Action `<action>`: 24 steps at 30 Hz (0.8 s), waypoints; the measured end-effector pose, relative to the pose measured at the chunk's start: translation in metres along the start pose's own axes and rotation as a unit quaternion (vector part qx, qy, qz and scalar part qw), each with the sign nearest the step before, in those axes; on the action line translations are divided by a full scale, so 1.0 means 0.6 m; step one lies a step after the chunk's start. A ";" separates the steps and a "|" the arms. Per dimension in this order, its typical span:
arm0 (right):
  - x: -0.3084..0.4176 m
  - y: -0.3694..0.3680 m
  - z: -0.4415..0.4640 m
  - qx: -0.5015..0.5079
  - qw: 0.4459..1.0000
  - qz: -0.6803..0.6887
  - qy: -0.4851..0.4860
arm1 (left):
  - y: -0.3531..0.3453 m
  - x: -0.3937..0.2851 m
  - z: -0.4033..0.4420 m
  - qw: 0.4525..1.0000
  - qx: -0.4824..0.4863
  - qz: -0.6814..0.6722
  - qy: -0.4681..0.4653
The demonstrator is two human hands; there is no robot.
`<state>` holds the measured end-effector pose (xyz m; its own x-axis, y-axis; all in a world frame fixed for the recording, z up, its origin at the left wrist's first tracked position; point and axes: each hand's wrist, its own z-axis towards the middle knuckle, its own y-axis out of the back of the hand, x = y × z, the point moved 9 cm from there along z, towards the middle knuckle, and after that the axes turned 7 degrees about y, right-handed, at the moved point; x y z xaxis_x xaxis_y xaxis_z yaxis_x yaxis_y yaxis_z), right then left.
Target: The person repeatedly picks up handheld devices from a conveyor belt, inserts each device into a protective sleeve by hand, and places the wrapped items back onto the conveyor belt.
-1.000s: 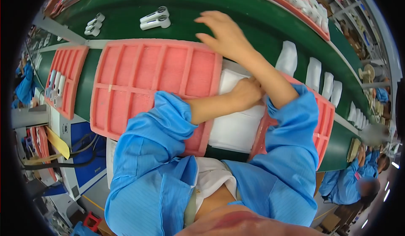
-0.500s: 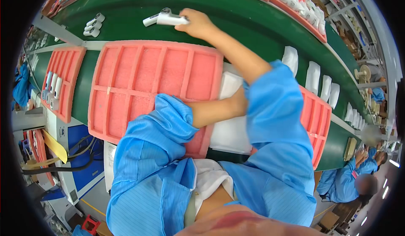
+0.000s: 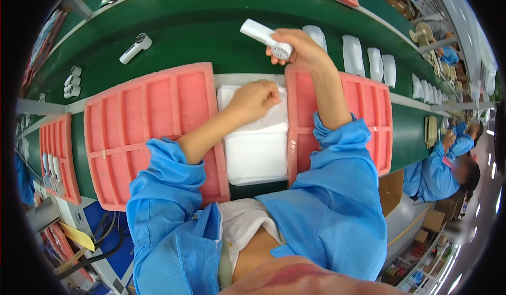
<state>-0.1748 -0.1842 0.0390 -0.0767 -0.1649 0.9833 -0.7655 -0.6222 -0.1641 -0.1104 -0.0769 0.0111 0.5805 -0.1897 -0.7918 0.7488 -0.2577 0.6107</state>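
Note:
My right hand [image 3: 300, 46] is wrapped round the round head of a white handheld fan [image 3: 257, 30], whose handle points up and left. Lower and to the left, my left hand [image 3: 255, 101] has its fingers curled at the top sheet of a stack of thin white bags [image 3: 255, 158]; the pinched edge is mostly hidden by the fingers. The stack lies between two pink foam trays, the left tray [image 3: 150, 102] and the right tray [image 3: 382, 126]. Another white fan [image 3: 136, 48] lies on the green table behind the left tray.
Several fans [image 3: 73, 82] stand at the far left near a smaller pink tray [image 3: 71, 158] with white items. White wrapped pieces [image 3: 352, 55] line the green table [image 3: 200, 26] behind the right tray. A co-worker in blue [image 3: 435, 174] is at the right.
My right hand has taken one of the two paired fans and brought it rightward, above the right tray. My left hand remains over the white stack. The whole view has shifted.

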 end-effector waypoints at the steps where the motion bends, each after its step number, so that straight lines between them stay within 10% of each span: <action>1: 0.010 0.010 -0.004 -0.041 0.999 -0.014 0.008 | 0.006 0.001 0.002 1.000 0.009 -0.026 0.012; 24: 0.099 -0.051 -0.073 -0.009 0.929 -0.342 0.144 | 0.205 -0.071 -0.028 0.945 -0.320 0.020 -0.063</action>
<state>-0.1839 -0.1416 0.1058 0.2664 0.4770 0.8376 -0.7076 -0.4932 0.5059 -0.0373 -0.0845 0.1200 0.5998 -0.3087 -0.7383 0.7907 0.3699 0.4877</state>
